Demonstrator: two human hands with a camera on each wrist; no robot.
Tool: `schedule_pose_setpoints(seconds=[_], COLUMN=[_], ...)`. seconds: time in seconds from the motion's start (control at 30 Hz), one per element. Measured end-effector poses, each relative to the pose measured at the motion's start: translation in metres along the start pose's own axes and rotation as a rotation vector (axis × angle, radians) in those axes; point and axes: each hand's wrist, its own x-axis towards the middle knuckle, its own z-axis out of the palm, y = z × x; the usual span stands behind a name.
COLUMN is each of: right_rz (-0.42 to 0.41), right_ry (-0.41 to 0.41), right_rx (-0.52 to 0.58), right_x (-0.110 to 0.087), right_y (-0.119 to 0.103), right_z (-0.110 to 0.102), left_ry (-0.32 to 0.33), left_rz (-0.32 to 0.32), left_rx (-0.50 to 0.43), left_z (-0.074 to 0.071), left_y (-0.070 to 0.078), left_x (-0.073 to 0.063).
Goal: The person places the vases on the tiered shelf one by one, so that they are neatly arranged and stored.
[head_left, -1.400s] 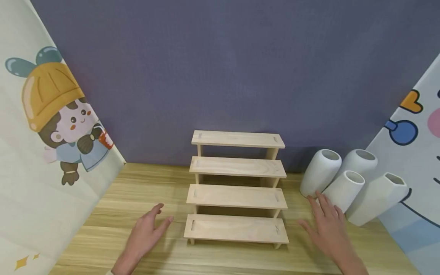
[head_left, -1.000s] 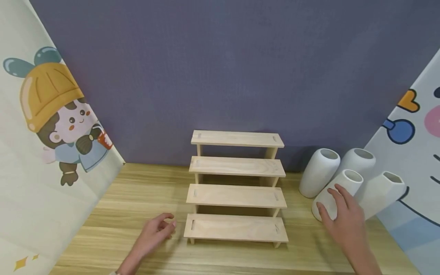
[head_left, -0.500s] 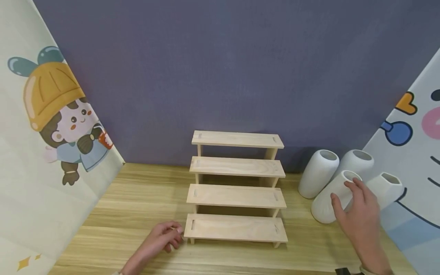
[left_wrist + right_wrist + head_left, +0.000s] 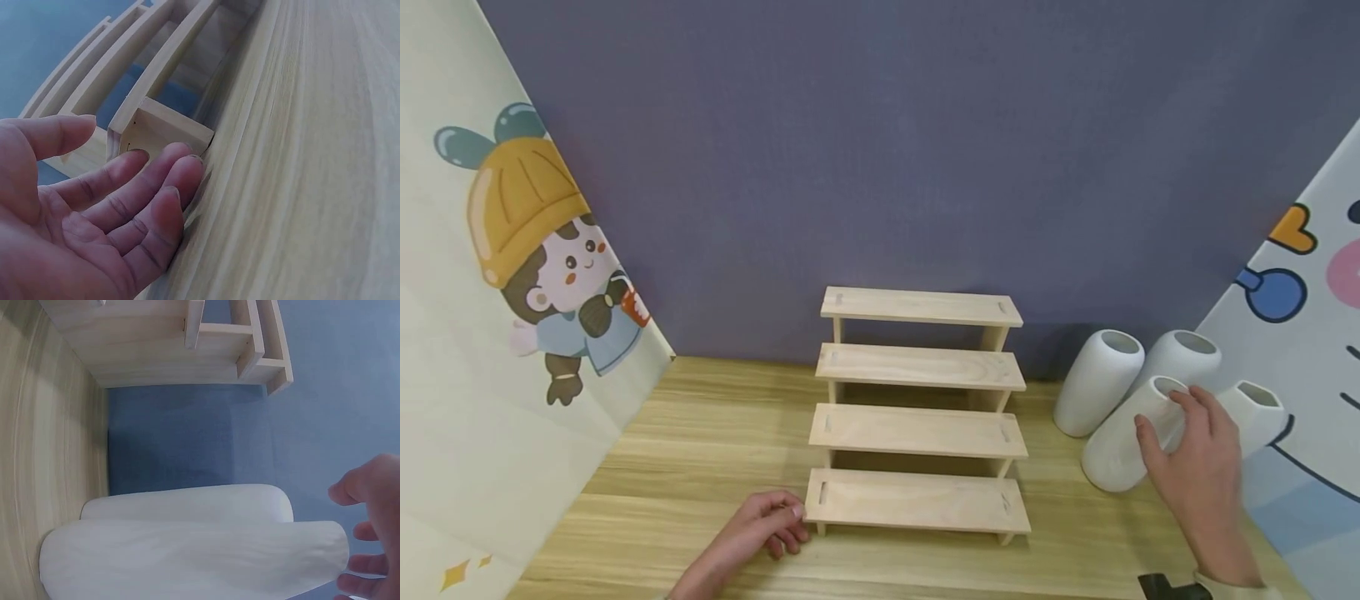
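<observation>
A four-step wooden display stand (image 4: 917,431) stands mid-table. At its lowest step's front left corner is my left hand (image 4: 767,529), loosely curled around nothing; in the left wrist view its fingertips lie right by the stand's end leg (image 4: 165,128). On the right, my right hand (image 4: 1198,467) hovers at the rim of the front white vase (image 4: 1120,442), thumb and fingers spread. The right wrist view has the thumb (image 4: 347,490) apart from the vase mouth and the fingers just past it. Behind that hand, partly covered, is an angular-mouthed white vase (image 4: 1255,417).
Two more white vases, one at the back left (image 4: 1097,383) and one at the back right (image 4: 1172,367), stand close behind the front one. A dark blue backdrop (image 4: 910,167) rises behind the wooden tabletop (image 4: 715,433). Cartoon-printed panels flank both sides.
My right hand has moved from left of the front vase, across it, to the right side of its rim. The left hand has shifted right toward the stand's corner, its fingers curling more.
</observation>
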Motion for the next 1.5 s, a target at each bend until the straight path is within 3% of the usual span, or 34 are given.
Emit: schedule_pose_setpoints(seconds=[0.27, 0.53, 0.9, 1.1, 1.27, 1.5], right_rz=[0.15, 0.217, 0.449, 0.505, 0.621, 0.732], right_ry=[-0.076, -0.135, -0.332, -0.354, -0.363, -0.304], right_rx=[-0.019, -0.014, -0.02, 0.037, 0.119, 0.19], right_x=[0.005, 0.008, 0.015, 0.016, 0.015, 0.014], right_y=[0.005, 0.012, 0.024, 0.028, 0.031, 0.036], right_z=[0.0, 0.0, -0.002, 0.003, 0.008, 0.017], left_ry=[-0.004, -0.021, -0.094, -0.103, -0.104, -0.121], left_rz=[0.008, -0.001, 0.0, -0.014, -0.013, 0.02], left_rx=[-0.078, -0.169, -0.281, -0.31, -0.31, -0.306], left_z=[0.005, 0.007, 0.011, 0.011, 0.01, 0.009], left_y=[-0.001, -0.006, -0.01, -0.013, -0.015, -0.019], left_x=[0.0, 0.003, 0.007, 0.009, 0.01, 0.011])
